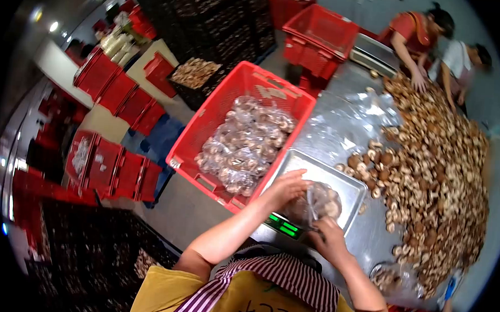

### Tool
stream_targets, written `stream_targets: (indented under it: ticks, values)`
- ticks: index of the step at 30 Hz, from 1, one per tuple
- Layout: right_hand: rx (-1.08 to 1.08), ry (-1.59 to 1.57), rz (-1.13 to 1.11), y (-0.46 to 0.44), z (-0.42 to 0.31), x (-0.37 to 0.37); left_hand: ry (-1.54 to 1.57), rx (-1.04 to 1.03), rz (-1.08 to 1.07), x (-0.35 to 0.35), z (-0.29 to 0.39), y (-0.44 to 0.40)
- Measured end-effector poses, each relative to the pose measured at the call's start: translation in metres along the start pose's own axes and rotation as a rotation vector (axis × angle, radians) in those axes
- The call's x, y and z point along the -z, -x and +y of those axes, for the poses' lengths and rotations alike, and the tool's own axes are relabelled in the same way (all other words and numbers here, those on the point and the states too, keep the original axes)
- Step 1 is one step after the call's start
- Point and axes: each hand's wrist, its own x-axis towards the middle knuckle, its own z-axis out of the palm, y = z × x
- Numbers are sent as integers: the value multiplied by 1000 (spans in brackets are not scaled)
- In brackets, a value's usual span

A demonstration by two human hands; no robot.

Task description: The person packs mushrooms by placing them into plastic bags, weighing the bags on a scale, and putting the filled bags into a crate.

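Observation:
A clear plastic bag of mushrooms [330,203] rests on the metal tray [355,189] of a scale with a lit green display [286,227]. My left hand [287,188] is at the bag's left side, its fingers stretched out towards the plastic. With closed fingers, my right hand [331,241] grips the gathered plastic at the near side of the bag. Left of the scale, a red crate [187,135] holds several filled mushroom bags [245,142].
A large heap of loose mushrooms [427,180] covers the right of the steel table. Flat plastic bags [341,118] lie beyond the scale. Two co-workers [414,37] work at the far end. Another mushroom bag [392,278] sits at lower right. Stacked red crates [322,39] stand behind.

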Motion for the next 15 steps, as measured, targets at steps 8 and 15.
stream_targets:
  ticks: [8, 15]
  values:
    - [32, -338, 119, -77, -57, -21, -867, -586, -231, 30, -25, 15]
    - [185, -409, 24, -124, -71, -28, -1360, -1012, -70, 51, 51, 40]
